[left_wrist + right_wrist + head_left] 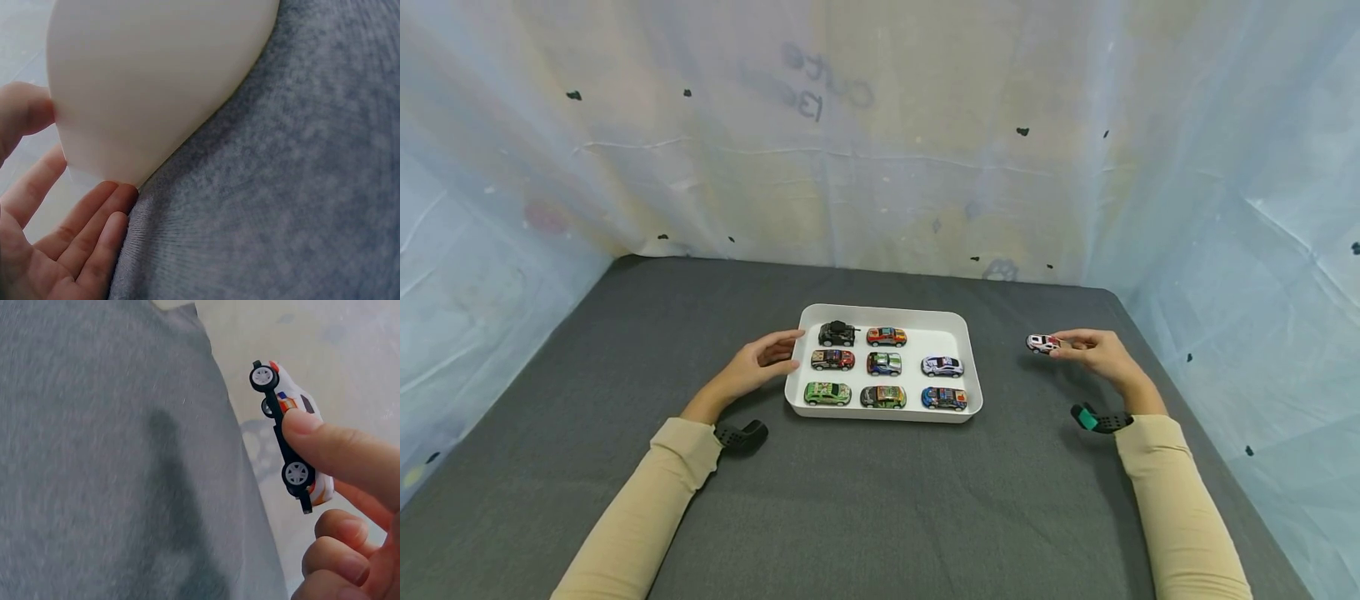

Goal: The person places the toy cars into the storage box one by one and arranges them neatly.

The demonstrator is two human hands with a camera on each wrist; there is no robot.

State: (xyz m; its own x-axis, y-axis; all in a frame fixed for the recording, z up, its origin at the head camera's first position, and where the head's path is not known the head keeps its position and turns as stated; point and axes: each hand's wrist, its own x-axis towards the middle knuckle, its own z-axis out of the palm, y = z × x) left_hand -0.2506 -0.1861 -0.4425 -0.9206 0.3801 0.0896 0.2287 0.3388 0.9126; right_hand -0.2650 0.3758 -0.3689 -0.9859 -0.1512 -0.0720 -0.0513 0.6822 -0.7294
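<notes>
Between thumb and fingers, my right hand (1093, 352) pinches a small white toy car (292, 434) with red and orange markings. It is held above the grey cloth to the right of the tray, its wheels and black underside showing in the right wrist view. At the left end of the white tray (895, 315), my left hand (758, 360) rests its fairly straight fingers and thumb against the wall. Several toy cars stand in rows in the tray, among them a black one (837, 333), a light green one (827, 393) and a silver-purple one (942, 367).
Dark grey cloth (850, 500) covers the table under the tray. Pale translucent sheeting (895, 167) hangs behind the table and along both sides. A black strap (741, 435) is on the left wrist, and another (1101, 421) on the right.
</notes>
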